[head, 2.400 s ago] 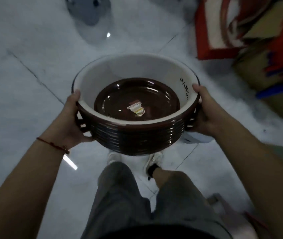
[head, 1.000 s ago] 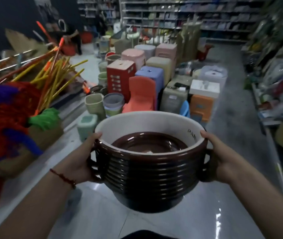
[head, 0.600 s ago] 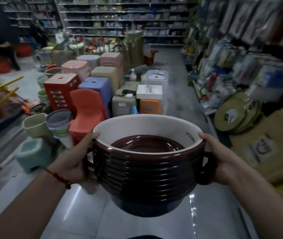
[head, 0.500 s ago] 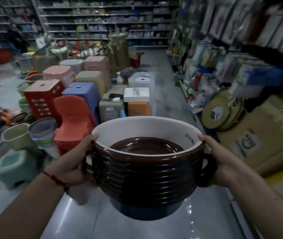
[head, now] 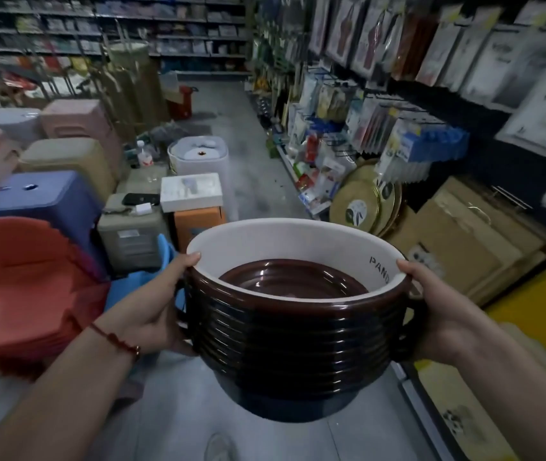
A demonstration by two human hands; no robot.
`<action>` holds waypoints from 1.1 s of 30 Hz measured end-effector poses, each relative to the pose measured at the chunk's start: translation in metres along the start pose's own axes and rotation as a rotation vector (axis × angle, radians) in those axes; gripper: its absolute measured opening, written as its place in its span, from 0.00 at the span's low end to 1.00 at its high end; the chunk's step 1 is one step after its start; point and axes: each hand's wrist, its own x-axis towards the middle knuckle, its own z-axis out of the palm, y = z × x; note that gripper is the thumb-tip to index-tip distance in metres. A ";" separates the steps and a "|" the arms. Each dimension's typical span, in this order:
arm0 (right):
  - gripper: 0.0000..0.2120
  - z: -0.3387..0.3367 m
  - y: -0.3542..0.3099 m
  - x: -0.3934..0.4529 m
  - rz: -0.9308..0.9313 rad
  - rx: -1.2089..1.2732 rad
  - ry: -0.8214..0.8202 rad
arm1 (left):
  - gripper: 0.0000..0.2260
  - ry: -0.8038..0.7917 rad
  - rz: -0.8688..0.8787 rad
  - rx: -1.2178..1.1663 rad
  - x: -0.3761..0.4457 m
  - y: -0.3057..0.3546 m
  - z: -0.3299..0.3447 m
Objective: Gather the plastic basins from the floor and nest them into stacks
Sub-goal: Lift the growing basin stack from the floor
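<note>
A stack of several nested dark brown basins (head: 298, 341) hangs in the air in front of me, held level at chest height. The top basin has a white inner wall and a brown bottom, with black letters near its right rim. My left hand (head: 161, 307) grips the stack's left handle, thumb over the rim. My right hand (head: 431, 311) grips the right handle the same way. The stack's underside is hidden.
Coloured plastic stools (head: 45, 197) and red chairs (head: 25, 277) crowd the left. A beige box, a white box (head: 191, 191) and an orange box stand ahead. Shelves of packaged goods (head: 381, 128), gold trays (head: 361, 201) and cardboard cartons (head: 471, 241) line the right. A grey floor aisle (head: 251, 181) runs between.
My view has swung up from the floor and turned right along the aisle. The basin stack stays in both hands, carried further toward the right-hand shelves.
</note>
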 end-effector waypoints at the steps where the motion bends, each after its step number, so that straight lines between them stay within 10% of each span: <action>1: 0.34 0.010 -0.008 0.010 0.002 0.007 0.009 | 0.36 0.012 -0.005 0.000 0.012 0.014 -0.003; 33: 0.27 0.059 -0.389 0.273 0.007 0.107 0.031 | 0.22 0.039 0.031 0.076 0.333 0.325 0.182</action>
